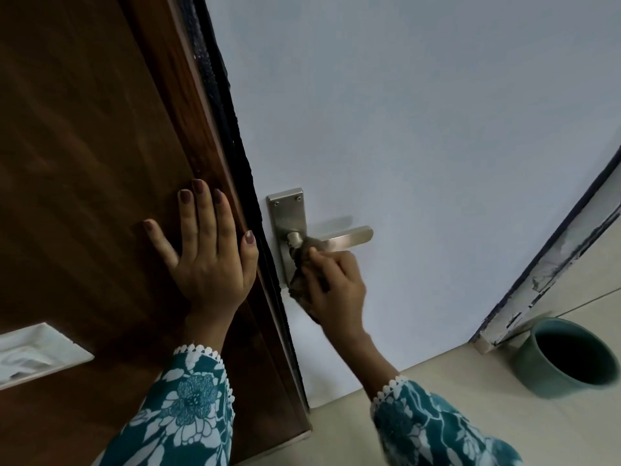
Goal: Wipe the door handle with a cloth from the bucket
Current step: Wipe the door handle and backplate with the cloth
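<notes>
The handle [339, 239], a plain metal lever on a plate with no readable marking, sits on the pale door [420, 129]. The right hand [331, 284] has its fingers [322, 260] closed around a brown cloth [302, 274], pressing it against the handle's base, just below the lever. Left of the handle, the left hand [208, 250] lies flat with fingers spread on the brown wood panel [84, 163]. The green bucket [568, 358] stands on the floor [470, 415], well right of and below the handle.

Pale tiled floor [437, 398]; teal bucket [568, 358] standing on it
</notes>
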A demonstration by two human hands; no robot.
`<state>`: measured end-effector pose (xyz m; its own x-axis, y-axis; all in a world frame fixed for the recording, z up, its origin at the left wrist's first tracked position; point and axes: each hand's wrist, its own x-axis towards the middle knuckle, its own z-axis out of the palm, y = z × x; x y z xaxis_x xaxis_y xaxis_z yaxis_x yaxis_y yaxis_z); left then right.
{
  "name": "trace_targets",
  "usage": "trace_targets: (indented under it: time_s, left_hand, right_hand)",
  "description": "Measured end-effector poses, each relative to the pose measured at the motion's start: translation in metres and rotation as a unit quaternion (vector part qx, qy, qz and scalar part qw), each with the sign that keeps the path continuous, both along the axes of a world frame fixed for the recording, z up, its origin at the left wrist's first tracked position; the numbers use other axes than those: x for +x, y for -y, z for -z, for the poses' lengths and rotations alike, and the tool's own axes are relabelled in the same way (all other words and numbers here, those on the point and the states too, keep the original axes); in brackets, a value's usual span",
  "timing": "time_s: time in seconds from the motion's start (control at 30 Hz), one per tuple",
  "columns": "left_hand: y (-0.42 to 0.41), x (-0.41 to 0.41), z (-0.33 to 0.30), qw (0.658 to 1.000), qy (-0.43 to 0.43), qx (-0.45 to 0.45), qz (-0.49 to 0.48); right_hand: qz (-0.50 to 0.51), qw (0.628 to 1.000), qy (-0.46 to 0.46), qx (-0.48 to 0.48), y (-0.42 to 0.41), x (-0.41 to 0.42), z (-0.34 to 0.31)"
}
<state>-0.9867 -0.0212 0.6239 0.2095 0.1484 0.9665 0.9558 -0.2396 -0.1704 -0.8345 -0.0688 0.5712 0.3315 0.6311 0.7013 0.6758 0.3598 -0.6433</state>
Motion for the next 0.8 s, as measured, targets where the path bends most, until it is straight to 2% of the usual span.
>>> trace_targets:
  time_s: [0.07,0.17,0.23,0.33,0.4,0.63,0.73,0.8]
  left_hand:
    - [0.002,-0.001,0.0,1.0,0.001,-0.007,0.005]
    - [0.003,-0.004,0.0,1.0,-0.003,-0.017,0.006]
    - [0.004,-0.005,0.001,1.0,-0.006,-0.022,0.012]
    - [0.002,-0.003,0.001,1.0,-0.002,-0.017,0.007]
    - [0.002,-0.001,0.002,1.0,0.002,-0.015,0.003]
    - [0.002,0.0,0.0,1.0,-0.001,-0.01,0.002]
    - [0.003,-0.002,0.001,1.0,0.0,-0.013,0.004]
    - [0.003,-0.003,0.002,1.0,0.0,-0.012,0.004]
  right_hand:
    - [-0.038,0.998,0.045,0.022,0.002,-0.013,-0.001]
    - [-0.069,0.995,0.069,0.001,0.003,0.0,0.0]
    - [-0.044,0.999,0.012,-0.018,0.003,0.023,0.0]
    - [0.051,0.995,-0.08,-0.03,0.001,0.058,-0.006]
    - [0.063,0.989,-0.125,-0.042,-0.001,0.061,-0.008]
    - [-0.024,0.999,-0.016,0.027,0.0,-0.006,0.001]
    - [-0.047,0.995,0.059,0.063,-0.001,-0.004,0.001]
    - [-0.034,0.995,0.068,0.059,-0.004,0.01,0.002]
